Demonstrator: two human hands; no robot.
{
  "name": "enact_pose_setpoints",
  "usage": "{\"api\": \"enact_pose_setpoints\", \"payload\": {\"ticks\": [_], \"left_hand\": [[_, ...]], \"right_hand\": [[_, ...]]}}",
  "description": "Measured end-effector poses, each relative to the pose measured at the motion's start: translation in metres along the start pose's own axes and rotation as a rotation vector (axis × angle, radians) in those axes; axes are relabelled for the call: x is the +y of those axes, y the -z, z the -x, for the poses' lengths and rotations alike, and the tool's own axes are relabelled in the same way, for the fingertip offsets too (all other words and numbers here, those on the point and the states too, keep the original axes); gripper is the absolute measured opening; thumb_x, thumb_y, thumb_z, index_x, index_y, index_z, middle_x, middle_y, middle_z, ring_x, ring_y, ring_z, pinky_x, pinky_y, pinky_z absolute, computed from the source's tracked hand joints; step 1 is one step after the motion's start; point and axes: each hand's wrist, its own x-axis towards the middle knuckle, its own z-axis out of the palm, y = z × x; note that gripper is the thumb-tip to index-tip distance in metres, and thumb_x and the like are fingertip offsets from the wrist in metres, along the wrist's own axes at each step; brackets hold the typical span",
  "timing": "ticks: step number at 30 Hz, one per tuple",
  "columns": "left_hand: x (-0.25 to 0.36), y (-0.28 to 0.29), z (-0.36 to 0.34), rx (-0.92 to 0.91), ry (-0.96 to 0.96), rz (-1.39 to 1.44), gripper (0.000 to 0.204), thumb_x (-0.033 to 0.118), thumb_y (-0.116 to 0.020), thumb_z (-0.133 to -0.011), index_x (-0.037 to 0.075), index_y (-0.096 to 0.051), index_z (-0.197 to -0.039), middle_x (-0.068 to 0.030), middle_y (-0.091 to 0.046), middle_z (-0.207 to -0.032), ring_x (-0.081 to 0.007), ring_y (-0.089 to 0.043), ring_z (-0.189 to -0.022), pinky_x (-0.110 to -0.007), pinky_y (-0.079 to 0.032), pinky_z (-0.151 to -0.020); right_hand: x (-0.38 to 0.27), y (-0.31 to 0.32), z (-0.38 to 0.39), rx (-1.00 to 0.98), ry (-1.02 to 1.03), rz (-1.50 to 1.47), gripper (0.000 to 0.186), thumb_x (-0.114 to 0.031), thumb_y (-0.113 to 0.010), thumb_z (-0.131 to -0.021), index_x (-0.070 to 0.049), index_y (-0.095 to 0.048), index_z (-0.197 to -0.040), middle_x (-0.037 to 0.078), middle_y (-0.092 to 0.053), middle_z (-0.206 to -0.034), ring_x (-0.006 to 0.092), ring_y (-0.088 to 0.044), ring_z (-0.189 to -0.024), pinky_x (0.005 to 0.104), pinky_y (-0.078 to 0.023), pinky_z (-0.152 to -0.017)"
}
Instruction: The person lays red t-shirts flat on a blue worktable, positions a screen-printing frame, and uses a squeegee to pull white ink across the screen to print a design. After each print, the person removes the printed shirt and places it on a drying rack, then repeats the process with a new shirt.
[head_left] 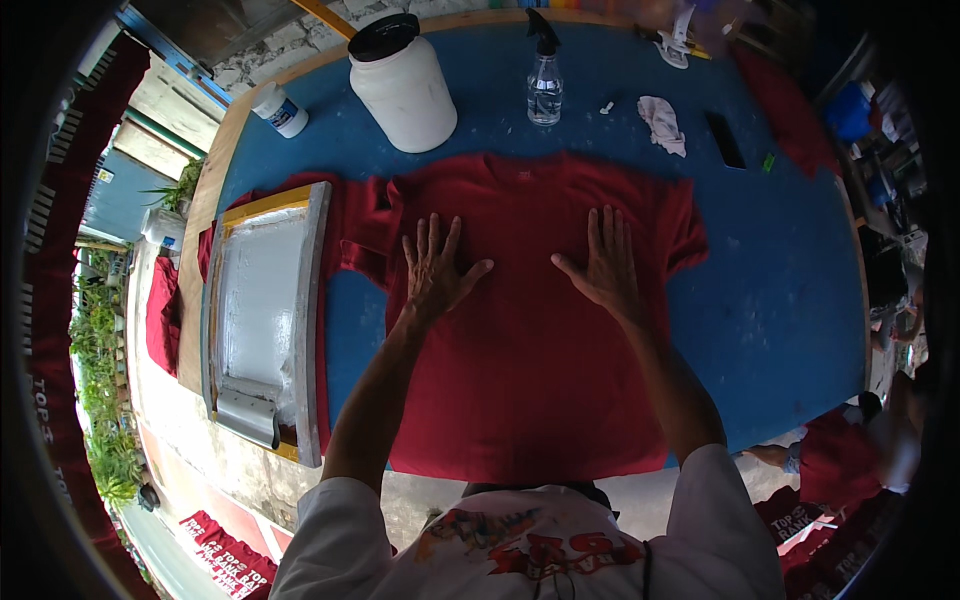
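Observation:
A dark red T-shirt lies spread on the blue tabletop, its collar toward the far side and its hem at the near edge. My left hand rests flat on the left chest of the shirt, fingers stretched out. On the right chest, my right hand also lies flat with its thumb pointing inward. Left of the shirt, a screen printing frame sits on another red garment. A metal-edged squeegee lies at the near end inside the frame.
Along the table's far side stand a small white jar, a big white tub with a black lid, and a clear spray bottle. A crumpled cloth and a dark phone lie farther right. Red garments hang around.

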Motion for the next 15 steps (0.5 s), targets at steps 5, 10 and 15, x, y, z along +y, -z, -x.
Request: {"api": "enact_pose_setpoints", "payload": {"ticks": [5,10,15], "left_hand": [[-0.009,-0.005,-0.043,-0.02,0.065,0.017,0.12,0.087,-0.064,-0.09,0.013,-0.027,-0.177,-0.0293,-0.018,-0.181,-0.0492,-0.01,-0.169,-0.074,-0.008,-0.132],[0.012,-0.013,-0.034,0.018,0.038,-0.043,0.094,0.068,-0.059,-0.105,0.007,-0.036,-0.172,-0.0312,-0.023,-0.179,-0.0491,-0.015,-0.169,-0.07,-0.01,-0.134],[0.144,-0.045,0.07,0.078,-0.379,0.35,0.063,0.024,-0.067,-0.109,0.001,-0.047,-0.164,-0.0285,-0.04,-0.172,-0.0469,-0.031,-0.164,-0.062,-0.028,-0.134]], "right_hand": [[0.023,0.006,-0.034,-0.049,-0.022,-0.25,0.102,-0.069,-0.068,-0.099,0.002,-0.039,-0.167,0.034,-0.034,-0.172,0.0519,-0.031,-0.162,0.0668,-0.034,-0.128],[0.039,0.076,0.074,0.202,-0.483,-0.114,0.096,-0.054,-0.086,-0.091,0.001,-0.048,-0.161,0.029,-0.049,-0.161,0.0479,-0.046,-0.151,0.0615,-0.042,-0.122],[0.039,0.109,0.132,-0.143,-0.888,-0.409,0.094,-0.051,-0.094,-0.082,0.003,-0.057,-0.151,0.026,-0.065,-0.141,0.0427,-0.062,-0.134,0.0542,-0.051,-0.111]]}}
